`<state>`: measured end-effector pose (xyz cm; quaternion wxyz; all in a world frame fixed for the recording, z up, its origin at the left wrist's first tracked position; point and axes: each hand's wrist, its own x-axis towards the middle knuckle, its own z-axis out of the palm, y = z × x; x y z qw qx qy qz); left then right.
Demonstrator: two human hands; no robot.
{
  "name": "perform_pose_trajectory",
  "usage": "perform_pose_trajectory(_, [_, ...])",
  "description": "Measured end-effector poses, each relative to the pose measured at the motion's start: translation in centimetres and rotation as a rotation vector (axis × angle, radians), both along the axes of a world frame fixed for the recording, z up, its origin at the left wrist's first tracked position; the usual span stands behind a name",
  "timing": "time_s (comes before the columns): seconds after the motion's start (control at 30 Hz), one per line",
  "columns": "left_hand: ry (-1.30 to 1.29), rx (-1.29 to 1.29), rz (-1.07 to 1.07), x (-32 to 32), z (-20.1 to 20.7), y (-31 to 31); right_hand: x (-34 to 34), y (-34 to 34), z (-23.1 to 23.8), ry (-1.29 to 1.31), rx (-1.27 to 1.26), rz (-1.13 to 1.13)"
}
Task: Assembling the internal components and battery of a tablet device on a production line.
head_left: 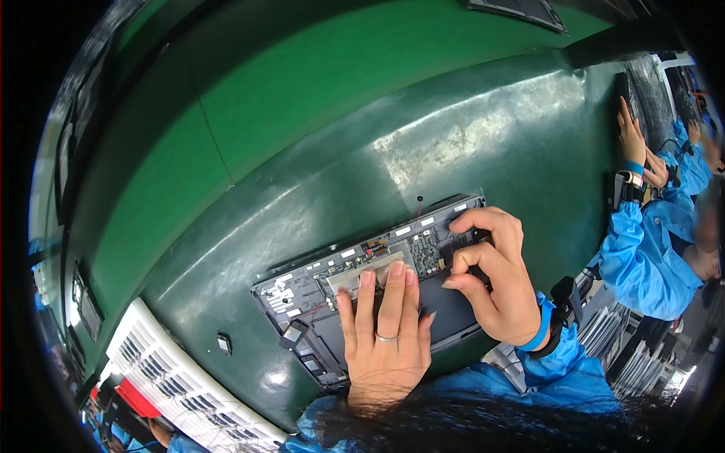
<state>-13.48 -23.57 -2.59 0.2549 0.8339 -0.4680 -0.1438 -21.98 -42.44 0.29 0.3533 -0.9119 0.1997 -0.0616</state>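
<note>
A dark, flat electronic device casing (445, 313) lies open on the green bench in front of me. Along its far side run a green circuit board (427, 253) and a silvery metal plate (343, 281). My left hand (387, 347), wearing a ring, rests with fingers stretched out on that plate and hides part of it. Over the casing's right end is my right hand (502, 275), its fingers curled but apart, with nothing visible between them. A blue band circles that wrist. A small black piece with a grey square (294, 332) sits at the casing's left edge.
Another small black square part (224, 343) lies on the green bench (340, 174) to the left. A white slotted tray (181, 385) stands at the lower left. At the right, a co-worker in a blue sleeve (638, 257) has hands by a dark panel (624, 83).
</note>
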Motion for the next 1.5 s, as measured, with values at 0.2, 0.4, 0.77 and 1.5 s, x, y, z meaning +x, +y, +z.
perform_pose_trajectory(0.2, [0.007, 0.006, 0.014, 0.0, 0.3, -0.4, 0.0, -0.7, 1.2, 0.024, -0.091, -0.006])
perform_pose_trajectory(0.4, [0.040, 0.014, 0.011, 0.0, 0.0, 0.3, -0.4, -0.4, 0.2, -0.048, -0.157, 0.106])
perform_pose_trajectory(0.77, [0.071, 0.000, 0.020, -0.1, 0.1, 0.7, 0.2, -0.4, 0.8, -0.012, -0.179, 0.024])
perform_pose_trajectory(1.5, [0.032, -0.062, 0.062, -0.4, -0.6, 1.3, 4.3, -1.5, -0.8, -0.204, -0.095, 0.121])
